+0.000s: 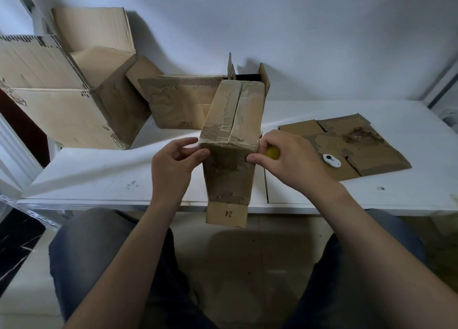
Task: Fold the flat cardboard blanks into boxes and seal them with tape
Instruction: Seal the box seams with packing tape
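Holding: we have the box upright at the worktop's near edge.
Left hand: ours pinches the box's top left corner.
Right hand: curled round a yellow object, thumb on the right corner.
Flat blank: right, on the worktop.

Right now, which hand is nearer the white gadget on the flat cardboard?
Right. The right hand, gripping a yellow object, is beside the white gadget; the left hand pinches the box, farther off.

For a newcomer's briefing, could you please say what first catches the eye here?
A worn, taped box is held at the table edge between the left hand and right hand, which grips a yellow object. Bigger boxes crowd the back left; a flat blank lies right.
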### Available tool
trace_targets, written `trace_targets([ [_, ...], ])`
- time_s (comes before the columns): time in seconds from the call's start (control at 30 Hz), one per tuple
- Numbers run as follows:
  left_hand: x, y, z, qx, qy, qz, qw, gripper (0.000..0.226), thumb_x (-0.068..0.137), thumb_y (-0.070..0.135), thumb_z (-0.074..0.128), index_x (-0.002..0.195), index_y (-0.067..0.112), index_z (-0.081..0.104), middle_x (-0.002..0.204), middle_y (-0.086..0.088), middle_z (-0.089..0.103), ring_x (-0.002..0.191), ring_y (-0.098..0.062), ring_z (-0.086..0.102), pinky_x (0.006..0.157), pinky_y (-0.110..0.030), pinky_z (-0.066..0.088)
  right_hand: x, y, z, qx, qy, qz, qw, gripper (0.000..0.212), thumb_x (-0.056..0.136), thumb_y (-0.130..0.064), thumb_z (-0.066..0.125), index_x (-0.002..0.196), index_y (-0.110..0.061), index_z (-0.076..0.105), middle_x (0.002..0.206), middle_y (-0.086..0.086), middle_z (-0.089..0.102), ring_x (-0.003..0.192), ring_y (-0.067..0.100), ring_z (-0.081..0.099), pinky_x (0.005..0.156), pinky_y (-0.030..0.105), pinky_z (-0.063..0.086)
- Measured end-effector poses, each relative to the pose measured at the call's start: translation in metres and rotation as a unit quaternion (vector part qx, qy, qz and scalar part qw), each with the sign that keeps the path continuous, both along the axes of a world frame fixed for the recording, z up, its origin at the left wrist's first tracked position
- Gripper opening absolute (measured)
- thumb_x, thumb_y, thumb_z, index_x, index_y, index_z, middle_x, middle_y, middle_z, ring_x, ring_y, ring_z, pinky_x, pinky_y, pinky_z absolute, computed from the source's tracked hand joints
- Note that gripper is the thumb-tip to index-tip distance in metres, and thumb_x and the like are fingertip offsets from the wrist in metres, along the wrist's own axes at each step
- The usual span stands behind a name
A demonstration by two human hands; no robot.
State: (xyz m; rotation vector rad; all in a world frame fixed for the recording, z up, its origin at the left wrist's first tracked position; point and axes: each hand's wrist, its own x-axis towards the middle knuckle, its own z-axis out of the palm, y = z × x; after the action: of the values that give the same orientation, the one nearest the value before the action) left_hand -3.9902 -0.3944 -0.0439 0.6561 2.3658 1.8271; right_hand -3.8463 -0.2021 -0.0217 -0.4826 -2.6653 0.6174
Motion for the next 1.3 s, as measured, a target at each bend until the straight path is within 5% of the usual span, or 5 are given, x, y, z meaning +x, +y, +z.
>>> trace_targets([
  [0.27, 0.029, 0.007, -0.013, 0.05, 0.058, 0.115, 0.99, 0.004, 0.092, 0.023, 0.074, 0.092, 0.019, 0.074, 0.084, 0.019, 0.07, 0.083, 0.003, 0.066, 0.075, -0.01, 0.052, -0.004, -0.004, 0.001, 0.039, -0.014, -0.003, 0.999, 0.03, 0.087, -0.061, 0.064, 0.078, -0.034, 0.055, 0.084, -0.019, 0.056, 0.077, 0.001, 0.052, 0.06, 0.021, 0.039],
  [0.37, 0.04, 0.01, -0.015, 0.044, 0.079, 0.147, 0.985, 0.015, 0.098, 0.026, 0.066, 0.109, 0.017, 0.07, 0.096, 0.019, 0.067, 0.091, 0.012, 0.061, 0.078, -0.002, 0.046, -0.004, -0.01, 0.007, 0.055, -0.023, 0.024, 0.998, 0.026, 0.088, -0.059, 0.066, 0.083, -0.035, 0.056, 0.089, -0.02, 0.054, 0.079, 0.001, 0.051, 0.06, 0.018, 0.036],
  [0.67, 0.034, 0.015, -0.002, -0.102, 0.048, 0.088, 0.99, 0.117, 0.066, 0.057, 0.086, 0.154, 0.011, 0.024, 0.151, -0.009, 0.031, 0.14, -0.022, 0.035, 0.108, -0.036, 0.039, -0.014, -0.021, -0.005, -0.065, 0.005, 0.158, 0.985, 0.059, 0.083, -0.036, 0.082, 0.134, -0.035, 0.053, 0.127, -0.024, 0.051, 0.113, -0.006, 0.047, 0.089, 0.009, 0.039],
  [1.03, 0.031, 0.035, -0.008, -0.132, 0.077, 0.14, 0.978, 0.122, 0.066, 0.067, 0.081, 0.155, 0.014, 0.016, 0.15, -0.008, 0.03, 0.14, -0.026, 0.035, 0.106, -0.058, 0.043, -0.006, -0.01, -0.021, -0.067, -0.042, 0.142, 0.987, 0.08, 0.092, -0.044, 0.068, 0.157, -0.036, 0.024, 0.149, -0.007, 0.043, 0.126, 0.006, 0.034, 0.101, 0.021, 0.028],
  [1.3, 0.033, 0.028, 0.0, -0.097, 0.107, 0.126, 0.981, 0.115, 0.059, 0.058, 0.089, 0.149, 0.014, 0.034, 0.141, -0.004, 0.04, 0.129, -0.02, 0.046, 0.096, -0.034, 0.044, 0.004, -0.004, 0.007, -0.035, -0.008, 0.152, 0.988, 0.066, 0.098, -0.053, 0.041, 0.157, -0.026, 0.032, 0.134, -0.005, 0.044, 0.12, 0.006, 0.032, 0.101, 0.022, 0.032],
])
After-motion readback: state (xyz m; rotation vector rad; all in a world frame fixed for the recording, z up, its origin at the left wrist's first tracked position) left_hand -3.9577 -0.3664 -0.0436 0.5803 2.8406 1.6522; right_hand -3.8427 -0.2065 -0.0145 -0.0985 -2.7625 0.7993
